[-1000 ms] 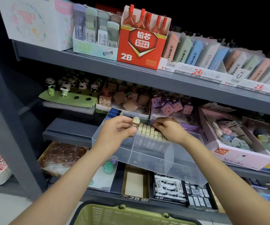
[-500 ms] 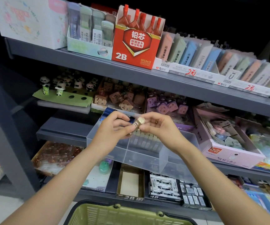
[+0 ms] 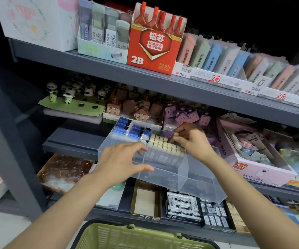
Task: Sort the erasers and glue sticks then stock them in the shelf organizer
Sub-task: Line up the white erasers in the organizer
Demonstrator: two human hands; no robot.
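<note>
A clear plastic shelf organizer [image 3: 165, 174] juts out from the middle shelf. Its back left part holds blue-sleeved erasers [image 3: 129, 128]; beside them stand rows of cream-topped erasers [image 3: 165, 145]. My right hand [image 3: 192, 139] pinches one small cream eraser [image 3: 176, 134] at the far right end of those rows. My left hand [image 3: 121, 159] hovers over the organizer's front left compartment with fingers spread and holds nothing.
A green shopping basket [image 3: 141, 236] sits below at the bottom edge. Boxes of 2B and 4B erasers [image 3: 183, 207] fill the shelf underneath. A pink box [image 3: 263, 169] stands right of the organizer, panda figures [image 3: 69, 92] and character erasers behind it. A red 2B lead box [image 3: 154, 49] is above.
The eraser passed from my left hand to my right, which carried it to the right end of the rows. My left hand let go and dropped to the organizer's front.
</note>
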